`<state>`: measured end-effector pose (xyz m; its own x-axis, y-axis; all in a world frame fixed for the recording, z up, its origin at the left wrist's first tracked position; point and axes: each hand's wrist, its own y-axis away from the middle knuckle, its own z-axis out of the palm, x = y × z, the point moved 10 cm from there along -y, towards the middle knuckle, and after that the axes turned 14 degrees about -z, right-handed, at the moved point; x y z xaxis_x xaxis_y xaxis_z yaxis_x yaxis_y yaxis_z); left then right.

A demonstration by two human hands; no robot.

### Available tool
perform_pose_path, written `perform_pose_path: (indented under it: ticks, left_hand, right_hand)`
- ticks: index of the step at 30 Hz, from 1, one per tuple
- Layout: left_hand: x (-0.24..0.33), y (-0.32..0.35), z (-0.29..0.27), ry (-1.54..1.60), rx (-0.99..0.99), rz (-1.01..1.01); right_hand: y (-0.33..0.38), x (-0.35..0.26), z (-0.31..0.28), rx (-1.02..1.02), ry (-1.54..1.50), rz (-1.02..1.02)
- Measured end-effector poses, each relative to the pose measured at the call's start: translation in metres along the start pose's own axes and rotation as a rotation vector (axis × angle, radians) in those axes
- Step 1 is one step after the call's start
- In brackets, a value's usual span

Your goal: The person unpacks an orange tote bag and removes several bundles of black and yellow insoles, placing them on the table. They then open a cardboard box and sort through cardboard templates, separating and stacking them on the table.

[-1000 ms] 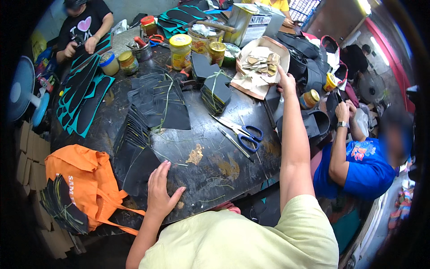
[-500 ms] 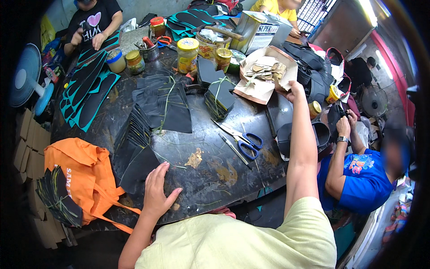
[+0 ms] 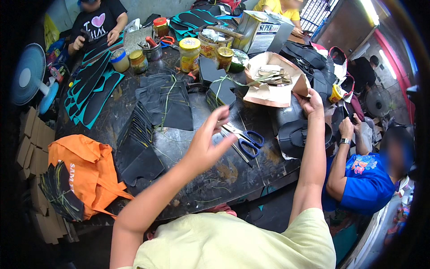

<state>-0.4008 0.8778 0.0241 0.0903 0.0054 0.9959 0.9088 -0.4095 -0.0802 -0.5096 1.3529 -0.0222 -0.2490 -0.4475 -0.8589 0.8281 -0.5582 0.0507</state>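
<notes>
My right hand [image 3: 312,104] grips the near right corner of a pinkish-brown folded paper tray [image 3: 264,97]. Small brown and tan strips [image 3: 274,76] lie loose in it. Over the middle of the table my left hand [image 3: 209,140] is raised, holding nothing, its thumb and fingers apart. Just beyond its fingers are scissors with blue handles [image 3: 247,145], with a slim pen-like tool partly hidden beside them. A string-tied bundle of black pieces [image 3: 222,95] stands behind that hand. More flat black pieces [image 3: 177,112] lie stacked and fanned to its left.
An orange cloth bag [image 3: 85,172] and a tied black bundle [image 3: 60,193] sit at the left edge. Jars [image 3: 190,56], a metal can [image 3: 257,33] and teal-edged black cutouts [image 3: 96,96] stand or lie farther back. A co-worker in blue [image 3: 358,172] sits at right.
My left hand has lifted off the near table edge and moved forward and right. My right hand has shifted to the tray's near corner, and the tray has moved slightly right and turned.
</notes>
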Motion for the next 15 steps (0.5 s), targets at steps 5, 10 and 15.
perform_pose_path:
  ticks: [5, 10, 15]
  left_hand:
    - [-0.056, -0.122, 0.048, 0.16, -0.071, -0.417]
    - [-0.068, -0.146, 0.107, 0.404, -0.211, -0.422]
    - [-0.082, -0.135, 0.115, 0.619, -0.235, -0.694]
  right_hand:
    - [0.034, -0.02, -0.007, -0.08, 0.056, 0.015]
    - [0.061, -0.039, -0.015, -0.187, 0.069, 0.071]
    - [0.094, -0.072, -0.009, -0.313, 0.35, -0.002]
